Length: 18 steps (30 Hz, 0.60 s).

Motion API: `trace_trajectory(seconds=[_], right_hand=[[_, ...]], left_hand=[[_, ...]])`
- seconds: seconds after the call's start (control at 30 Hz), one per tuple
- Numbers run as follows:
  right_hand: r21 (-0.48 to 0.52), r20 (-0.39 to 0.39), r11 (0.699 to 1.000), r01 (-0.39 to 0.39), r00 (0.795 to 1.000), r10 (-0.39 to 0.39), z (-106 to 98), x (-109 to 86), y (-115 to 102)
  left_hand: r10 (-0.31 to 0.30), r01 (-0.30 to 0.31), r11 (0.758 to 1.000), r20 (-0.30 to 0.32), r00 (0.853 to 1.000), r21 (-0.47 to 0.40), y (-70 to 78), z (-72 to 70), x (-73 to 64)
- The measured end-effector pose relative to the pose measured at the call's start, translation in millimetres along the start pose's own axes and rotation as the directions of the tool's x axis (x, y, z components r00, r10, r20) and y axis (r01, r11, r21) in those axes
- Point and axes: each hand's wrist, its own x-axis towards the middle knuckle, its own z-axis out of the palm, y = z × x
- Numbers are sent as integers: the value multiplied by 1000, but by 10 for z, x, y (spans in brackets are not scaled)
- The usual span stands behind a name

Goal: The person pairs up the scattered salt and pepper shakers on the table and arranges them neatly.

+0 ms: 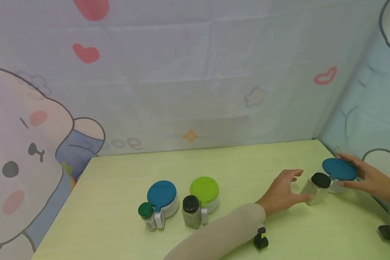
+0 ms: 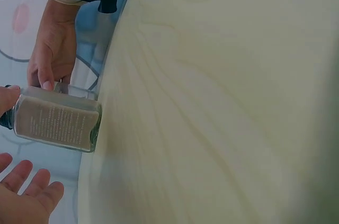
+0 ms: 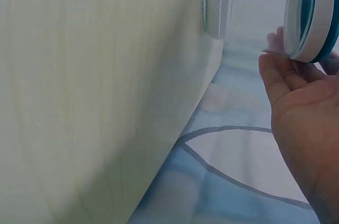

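Note:
On the right of the table, a glass spice bottle (image 1: 314, 189) with a black cap stands in front of a seasoning jar (image 1: 339, 169) with a blue lid. My left hand (image 1: 284, 193) is beside the bottle, fingers spread and thumb near its side. The left wrist view shows the bottle (image 2: 55, 118) with a printed label, the thumb by its cap and the other fingers apart from it. My right hand (image 1: 365, 177) holds the blue-lidded jar at its lid, thumb in front and fingers behind. In the right wrist view the fingers (image 3: 288, 73) lie against the lid's white rim (image 3: 318, 28).
Left of centre stand another blue-lidded jar (image 1: 162, 196), a green-capped bottle (image 1: 147, 215), a lime-lidded jar (image 1: 205, 191) and a second black-capped bottle (image 1: 191, 213). A printed cloth (image 1: 214, 90) hangs behind the table (image 1: 117, 180). The table's right edge runs close to my right hand.

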Motion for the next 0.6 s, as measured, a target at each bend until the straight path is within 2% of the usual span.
trace_trajectory(seconds=[0.3, 0.6], right_hand=[[-15, 14, 995, -102, 995, 102, 7, 10, 22], [-19, 19, 990, -141, 990, 141, 12, -3, 0]], left_hand=[[44, -45, 999, 4, 999, 21, 30, 72, 44], [42, -43, 999, 22, 999, 32, 64, 118, 87]])
